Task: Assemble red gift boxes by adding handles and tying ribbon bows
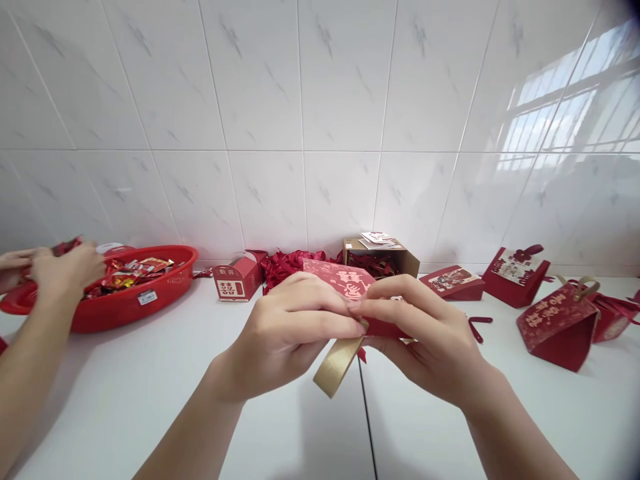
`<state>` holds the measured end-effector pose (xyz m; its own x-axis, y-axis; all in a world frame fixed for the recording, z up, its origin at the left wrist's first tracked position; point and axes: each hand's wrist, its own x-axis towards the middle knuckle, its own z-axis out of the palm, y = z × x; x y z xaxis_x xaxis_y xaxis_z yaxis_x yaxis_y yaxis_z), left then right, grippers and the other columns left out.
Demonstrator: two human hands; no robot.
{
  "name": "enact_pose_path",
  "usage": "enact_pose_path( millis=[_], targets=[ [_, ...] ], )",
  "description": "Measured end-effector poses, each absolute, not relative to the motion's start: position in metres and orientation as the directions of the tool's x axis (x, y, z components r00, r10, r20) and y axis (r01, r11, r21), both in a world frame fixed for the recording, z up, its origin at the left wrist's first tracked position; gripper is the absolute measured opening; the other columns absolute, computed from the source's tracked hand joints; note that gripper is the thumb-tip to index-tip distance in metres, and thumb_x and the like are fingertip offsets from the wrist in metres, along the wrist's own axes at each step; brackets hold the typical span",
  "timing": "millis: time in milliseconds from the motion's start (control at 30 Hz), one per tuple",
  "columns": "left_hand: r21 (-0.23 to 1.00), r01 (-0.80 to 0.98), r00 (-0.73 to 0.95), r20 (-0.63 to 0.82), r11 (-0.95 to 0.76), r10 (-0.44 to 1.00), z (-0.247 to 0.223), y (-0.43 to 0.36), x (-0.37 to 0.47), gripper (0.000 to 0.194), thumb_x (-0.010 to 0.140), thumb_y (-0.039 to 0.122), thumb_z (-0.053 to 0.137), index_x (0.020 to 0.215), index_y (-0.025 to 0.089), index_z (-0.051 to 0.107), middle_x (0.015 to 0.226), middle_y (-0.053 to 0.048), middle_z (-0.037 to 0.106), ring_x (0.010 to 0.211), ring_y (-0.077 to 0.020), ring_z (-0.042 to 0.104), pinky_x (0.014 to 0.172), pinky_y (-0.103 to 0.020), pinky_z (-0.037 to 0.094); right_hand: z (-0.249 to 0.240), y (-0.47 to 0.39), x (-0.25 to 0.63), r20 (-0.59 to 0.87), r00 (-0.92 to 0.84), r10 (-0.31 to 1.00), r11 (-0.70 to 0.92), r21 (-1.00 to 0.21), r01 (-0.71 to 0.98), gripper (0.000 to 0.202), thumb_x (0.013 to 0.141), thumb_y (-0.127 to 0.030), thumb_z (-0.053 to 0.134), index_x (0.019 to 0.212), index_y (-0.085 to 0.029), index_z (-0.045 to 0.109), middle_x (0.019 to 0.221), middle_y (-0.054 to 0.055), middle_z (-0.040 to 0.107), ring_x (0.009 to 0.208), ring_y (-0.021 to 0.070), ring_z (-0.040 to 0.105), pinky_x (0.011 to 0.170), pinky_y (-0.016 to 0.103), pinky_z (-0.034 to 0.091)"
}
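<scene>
Between my hands, above the table, is a red gift box (pixel 331 269) with pale printed characters. A gold ribbon handle (pixel 338 368) loops down from it toward me. My left hand (pixel 295 323) is closed, its fingertips pinching at the base of that handle. From the other side my right hand (pixel 425 327) grips the box, fingers over the top and thumb beneath. The fingertips of both hands meet, and they hide the pinched spot and much of the box. A bit of red ribbon (pixel 362 355) pokes out underneath.
At left, another person's hands (pixel 70 267) work over a red plastic basket (pixel 150 303) of wrapped sweets. Behind stand a small red box (pixel 235 283), red shredded filler (pixel 287 263) and an open cardboard box (pixel 410 260). Several finished-looking red boxes (pixel 555 327) stand at right, near a red strap (pixel 480 323).
</scene>
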<state>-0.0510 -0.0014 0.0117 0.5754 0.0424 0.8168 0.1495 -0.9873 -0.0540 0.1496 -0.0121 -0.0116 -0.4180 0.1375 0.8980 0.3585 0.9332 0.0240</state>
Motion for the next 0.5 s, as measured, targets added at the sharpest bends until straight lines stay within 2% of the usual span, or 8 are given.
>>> enact_pose_path(
  millis=[233, 400, 500],
  targets=[
    [0.012, 0.149, 0.543, 0.834, -0.989, 0.092, 0.008, 0.0, -0.048, 0.022, 0.083, 0.003, 0.06, 0.093, 0.022, 0.067, 0.085, -0.005, 0.071, 0.076, -0.0164, 0.066, 0.076, -0.032, 0.055, -0.012, -0.014, 0.147, 0.912, -0.387, 0.135, 0.931, 0.018, 0.365, 0.016, 0.082, -0.005, 0.063, 0.096, -0.012, 0.061, 0.093, 0.007, 0.059, 0.084, 0.0111, 0.057, 0.073, 0.022, 0.051],
    [0.188, 0.133, 0.467, 0.854, -0.973, 0.228, 0.001, 0.002, -0.049, 0.024, 0.08, 0.005, 0.065, 0.096, 0.022, 0.062, 0.088, -0.003, 0.071, 0.078, -0.017, 0.068, 0.069, -0.027, 0.058, -0.013, -0.013, 0.145, 0.928, -0.343, 0.145, 0.929, -0.009, 0.369, 0.016, 0.082, -0.004, 0.062, 0.095, -0.012, 0.059, 0.091, 0.007, 0.058, 0.081, 0.0106, 0.057, 0.066, 0.021, 0.052],
    [0.224, 0.14, 0.455, 0.851, -0.965, 0.263, -0.002, 0.004, -0.05, 0.022, 0.079, 0.006, 0.067, 0.095, 0.02, 0.062, 0.089, -0.004, 0.071, 0.078, -0.0176, 0.069, 0.067, -0.026, 0.059, -0.014, -0.013, 0.142, 0.942, -0.308, 0.131, 0.923, -0.002, 0.384, 0.016, 0.08, -0.002, 0.063, 0.092, -0.013, 0.06, 0.089, 0.007, 0.058, 0.081, 0.0116, 0.058, 0.065, 0.022, 0.053]
  ],
)
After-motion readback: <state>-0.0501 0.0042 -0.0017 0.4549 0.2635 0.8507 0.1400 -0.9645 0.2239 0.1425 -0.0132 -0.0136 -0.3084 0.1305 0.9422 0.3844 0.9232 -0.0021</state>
